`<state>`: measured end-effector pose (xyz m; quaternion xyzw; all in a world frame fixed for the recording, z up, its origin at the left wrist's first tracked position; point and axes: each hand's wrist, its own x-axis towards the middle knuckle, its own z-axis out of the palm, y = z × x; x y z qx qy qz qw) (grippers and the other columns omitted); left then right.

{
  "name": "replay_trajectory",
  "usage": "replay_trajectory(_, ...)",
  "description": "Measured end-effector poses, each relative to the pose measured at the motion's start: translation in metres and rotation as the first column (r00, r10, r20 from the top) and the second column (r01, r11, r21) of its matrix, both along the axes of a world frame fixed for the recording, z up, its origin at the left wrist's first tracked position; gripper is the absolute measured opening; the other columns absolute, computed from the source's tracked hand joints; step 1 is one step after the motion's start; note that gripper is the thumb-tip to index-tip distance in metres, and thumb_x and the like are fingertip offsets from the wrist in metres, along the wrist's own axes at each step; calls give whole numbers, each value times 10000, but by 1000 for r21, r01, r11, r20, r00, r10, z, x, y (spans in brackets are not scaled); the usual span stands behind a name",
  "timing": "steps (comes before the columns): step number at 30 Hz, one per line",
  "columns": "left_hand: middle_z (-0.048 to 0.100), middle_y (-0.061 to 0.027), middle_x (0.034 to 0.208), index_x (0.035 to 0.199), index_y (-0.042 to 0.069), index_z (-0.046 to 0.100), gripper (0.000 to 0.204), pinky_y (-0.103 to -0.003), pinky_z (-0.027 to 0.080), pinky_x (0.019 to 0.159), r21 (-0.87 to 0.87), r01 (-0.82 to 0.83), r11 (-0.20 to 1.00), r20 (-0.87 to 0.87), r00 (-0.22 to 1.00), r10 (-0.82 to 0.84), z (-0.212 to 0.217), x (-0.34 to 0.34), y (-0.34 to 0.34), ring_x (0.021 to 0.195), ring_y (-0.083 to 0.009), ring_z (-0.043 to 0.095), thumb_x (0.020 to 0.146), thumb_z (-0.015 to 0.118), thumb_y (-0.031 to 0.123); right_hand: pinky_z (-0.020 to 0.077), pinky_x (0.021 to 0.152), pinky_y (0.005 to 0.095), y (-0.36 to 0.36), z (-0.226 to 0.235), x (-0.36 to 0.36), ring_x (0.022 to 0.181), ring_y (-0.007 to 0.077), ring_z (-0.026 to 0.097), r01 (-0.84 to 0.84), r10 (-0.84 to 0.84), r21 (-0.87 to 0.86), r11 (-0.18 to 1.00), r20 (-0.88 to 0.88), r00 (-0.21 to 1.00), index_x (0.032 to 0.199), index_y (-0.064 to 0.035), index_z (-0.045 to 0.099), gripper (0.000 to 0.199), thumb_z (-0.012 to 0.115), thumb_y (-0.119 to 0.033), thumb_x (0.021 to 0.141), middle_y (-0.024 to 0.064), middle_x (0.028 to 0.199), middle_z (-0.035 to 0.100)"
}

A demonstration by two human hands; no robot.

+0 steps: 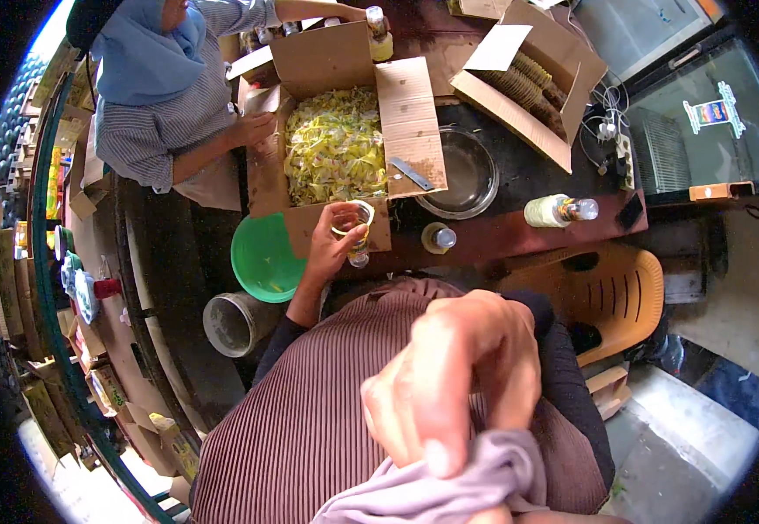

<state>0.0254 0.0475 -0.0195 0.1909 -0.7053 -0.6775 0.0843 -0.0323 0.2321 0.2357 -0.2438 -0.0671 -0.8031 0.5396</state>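
My left hand (331, 244) is stretched out to the table edge and grips a small clear bottle (358, 234) with a yellow label band around it. It sits just in front of an open cardboard box (406, 105) filled with loose yellow label strips (336, 144). My right hand (449, 384) is close to the camera, over my ribbed brown top, its fingers closed on a pale lilac cloth (449, 489).
A co-worker in a striped shirt sits at the far left, one hand (253, 127) at the box. On the dark table are a round glass dish (462, 175), two capped bottles (439, 237) (563, 210) and a second box (528, 83). A green bowl (262, 258), grey bucket (231, 323) and orange chair (620, 297) stand below.
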Motion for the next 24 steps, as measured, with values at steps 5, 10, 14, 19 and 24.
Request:
replay_trajectory(5, 591, -70, 1080, 1139, 36, 513, 428, -309, 460, 869, -8, -12, 1000, 33, 999, 12, -5, 1, 1, 1002, -168, 557, 813, 726, 213, 461, 842, 499, -6, -11, -5, 1008, 438, 562, -97, 51, -158, 983, -273, 961, 1196, 170, 470, 644, 744, -250, 792, 304, 1150, 549)
replay_trajectory(10, 589, -80, 1084, 1136, 34, 517, 446, -315, 457, 877, -52, -3, 999, 3, 1000, 4, -10, -2, -4, 1000, -172, 560, 805, 731, 242, 509, 699, 325, -30, -21, 12, 833, 281, 627, -8, 34, -326, 945, 74, 997, 1101, 205, 452, 471, 697, -66, 804, 270, 991, 596)
replay_trajectory(14, 590, -72, 1080, 1139, 32, 515, 437, -315, 454, 882, -36, -42, 998, 8, 999, 42, -10, -2, -9, 1007, -164, 561, 808, 726, 222, 500, 735, 341, -37, -32, 12, 837, 281, 626, 171, -122, -323, 931, 168, 978, 1098, 200, 458, 528, 731, -122, 780, 256, 986, 600)
replay_trajectory(19, 587, -69, 1062, 1148, 42, 514, 398, -292, 450, 881, -37, -106, 994, 29, 994, 107, 0, 9, -21, 988, -156, 565, 826, 703, 182, 467, 659, 427, -23, -28, -16, 814, 350, 611, 124, -137, -86, 989, -174, 975, 1052, 180, 522, 535, 774, -191, 759, 282, 953, 619)
replay_trajectory(24, 583, -66, 1060, 1174, 55, 503, 379, -293, 466, 857, 70, -140, 988, 82, 988, 134, -11, 20, -44, 963, -148, 568, 855, 670, 175, 439, 607, 351, -24, -56, -34, 675, 265, 600, -15, 91, 361, 932, -192, 977, 985, 111, 558, 407, 776, -120, 731, 168, 767, 626)
